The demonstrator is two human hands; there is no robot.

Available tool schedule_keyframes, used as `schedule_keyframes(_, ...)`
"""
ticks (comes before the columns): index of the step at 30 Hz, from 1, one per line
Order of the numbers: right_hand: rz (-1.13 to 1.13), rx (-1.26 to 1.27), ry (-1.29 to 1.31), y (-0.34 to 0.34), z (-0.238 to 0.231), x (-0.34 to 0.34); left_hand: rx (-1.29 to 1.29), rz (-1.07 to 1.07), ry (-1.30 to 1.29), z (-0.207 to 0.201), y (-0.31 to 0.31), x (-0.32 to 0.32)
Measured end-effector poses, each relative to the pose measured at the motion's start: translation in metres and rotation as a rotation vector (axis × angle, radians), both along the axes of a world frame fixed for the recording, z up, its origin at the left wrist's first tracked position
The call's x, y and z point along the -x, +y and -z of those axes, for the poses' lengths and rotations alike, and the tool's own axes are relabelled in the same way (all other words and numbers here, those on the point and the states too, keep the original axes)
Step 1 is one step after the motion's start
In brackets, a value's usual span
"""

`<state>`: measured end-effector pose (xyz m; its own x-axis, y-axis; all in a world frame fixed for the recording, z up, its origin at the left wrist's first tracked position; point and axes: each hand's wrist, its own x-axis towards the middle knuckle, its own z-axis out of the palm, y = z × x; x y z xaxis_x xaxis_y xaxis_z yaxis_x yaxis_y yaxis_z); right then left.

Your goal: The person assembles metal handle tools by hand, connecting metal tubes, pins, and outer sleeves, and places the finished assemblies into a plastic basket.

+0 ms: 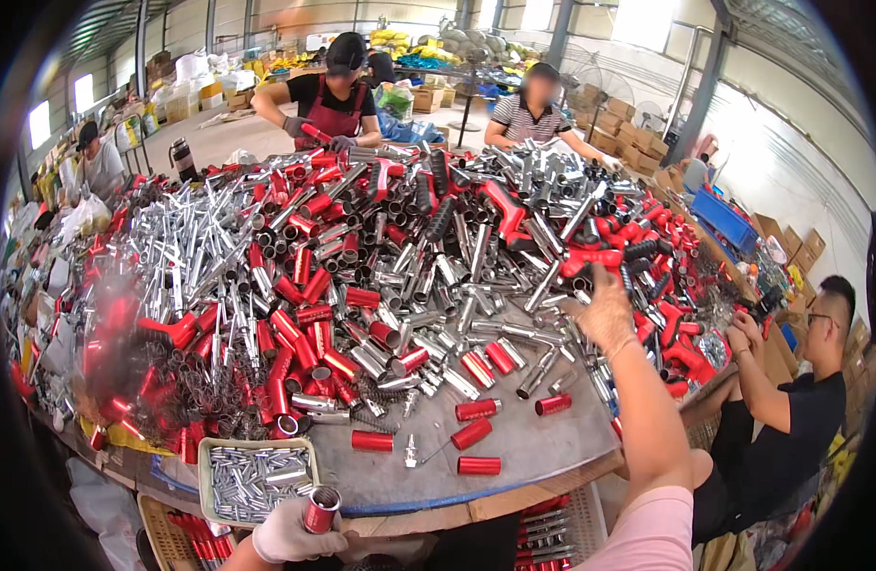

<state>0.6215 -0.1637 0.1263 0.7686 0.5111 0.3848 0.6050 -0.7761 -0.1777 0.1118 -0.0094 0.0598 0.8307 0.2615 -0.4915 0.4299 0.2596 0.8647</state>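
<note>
My left hand [291, 535], in a pale glove, is closed around a short red metal tube [321, 512] at the table's front edge. The tube stands nearly upright, its silvery open end facing up. My bare right hand [606, 314] reaches over the pile at the right, thumb and fingers apart. Its fingertips are at a red pistol-shaped handle [590, 259]; any contact is hard to make out. Beside my left hand, a pale tray [206, 481] holds many small metal pins. Several loose red sleeves [479, 465] and a small silvery fitting [411, 451] lie on the grey tabletop [524, 447].
A high heap of chrome tubes [476, 247], red sleeves and handles covers most of the table. Dark wire springs [214, 404] tangle at the left. Two people [335, 109] work across the table; another person [799, 390] sits at the right. Baskets [162, 533] sit below the front edge.
</note>
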Motion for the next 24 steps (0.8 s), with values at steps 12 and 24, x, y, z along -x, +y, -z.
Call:
schedule_keyframes(12,0.356,0.273,0.254,0.088,0.001,-0.118,0.473,-0.266,-0.298,0.015,0.008,0.0)
schedule_keyframes(24,-0.328,0.878,0.276,0.082,0.0,-0.148,0.435,-0.152,-0.339,0.014,0.018,-0.005)
